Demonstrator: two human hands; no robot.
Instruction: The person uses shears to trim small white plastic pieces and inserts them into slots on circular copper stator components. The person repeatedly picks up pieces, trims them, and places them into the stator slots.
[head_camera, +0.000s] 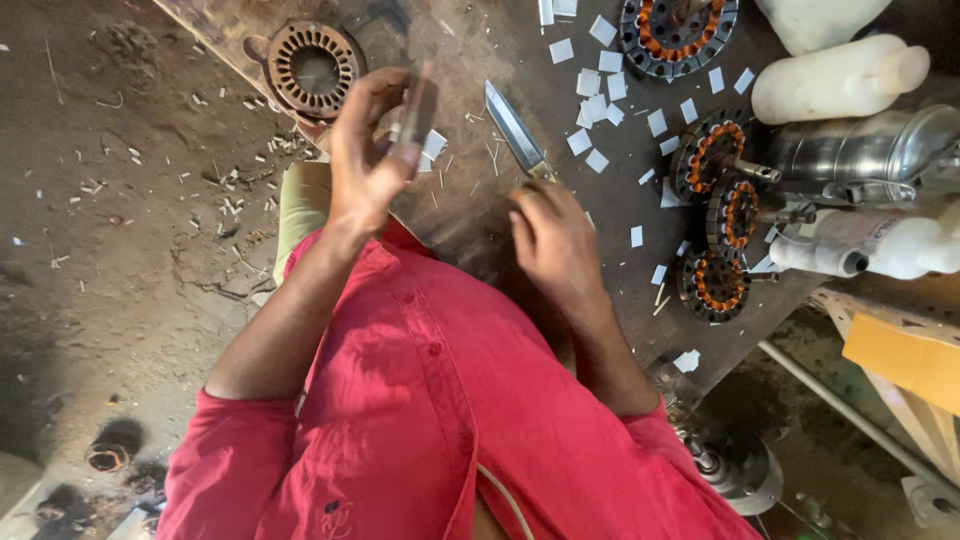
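Note:
My left hand (368, 150) is raised over the dark workbench (470, 215), its fingers closed on a small flat grey-brown piece (415, 108) held upright. My right hand (553, 238) rests lower and to the right, gripping the handle of a knife. The knife's steel blade (510, 125) points up and to the left, toward the held piece, with a gap between them. My red shirt sleeves fill the lower part of the view.
Small white paper rectangles (598, 100) lie scattered on the bench. Several copper-wound stators (715, 150) sit at the right, an empty rusty stator core (315, 68) at the top left. White plastic bottles (835, 80) and a metal can (880, 145) stand far right. The dirt floor (120, 230) lies left.

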